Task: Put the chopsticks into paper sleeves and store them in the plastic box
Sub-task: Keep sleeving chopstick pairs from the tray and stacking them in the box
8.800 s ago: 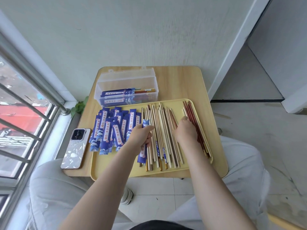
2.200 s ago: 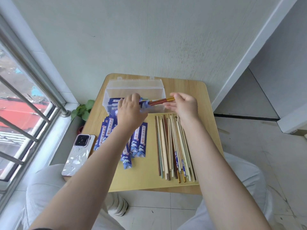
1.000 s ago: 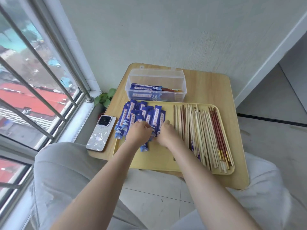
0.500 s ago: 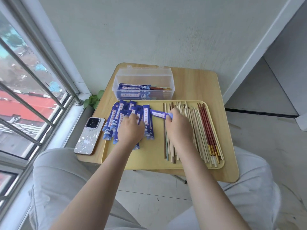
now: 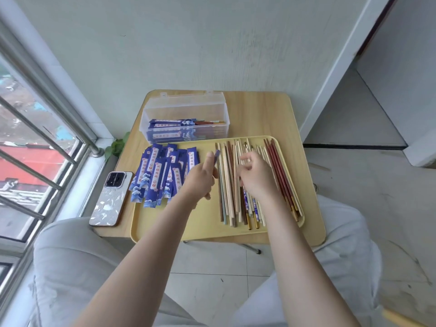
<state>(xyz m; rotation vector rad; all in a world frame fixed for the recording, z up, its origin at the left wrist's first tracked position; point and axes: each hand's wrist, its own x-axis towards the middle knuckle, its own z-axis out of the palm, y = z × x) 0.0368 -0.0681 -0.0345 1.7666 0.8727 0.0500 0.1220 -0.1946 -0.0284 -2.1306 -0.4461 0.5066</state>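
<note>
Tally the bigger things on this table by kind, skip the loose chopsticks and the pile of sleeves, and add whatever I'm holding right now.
Plastic box: 1
Yellow tray: 1
Phone: 1
Paper sleeve pinched in the left hand: 1
Total: 4

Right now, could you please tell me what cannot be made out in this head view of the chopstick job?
- How many sleeved pairs are in the plastic box: its frosted wall blurs them.
- The print on the paper sleeves: too small to read.
- The single sleeve in the left hand: mostly hidden by the fingers.
- Which chopsticks the right hand reaches for: motion-blurred, and it covers them.
</note>
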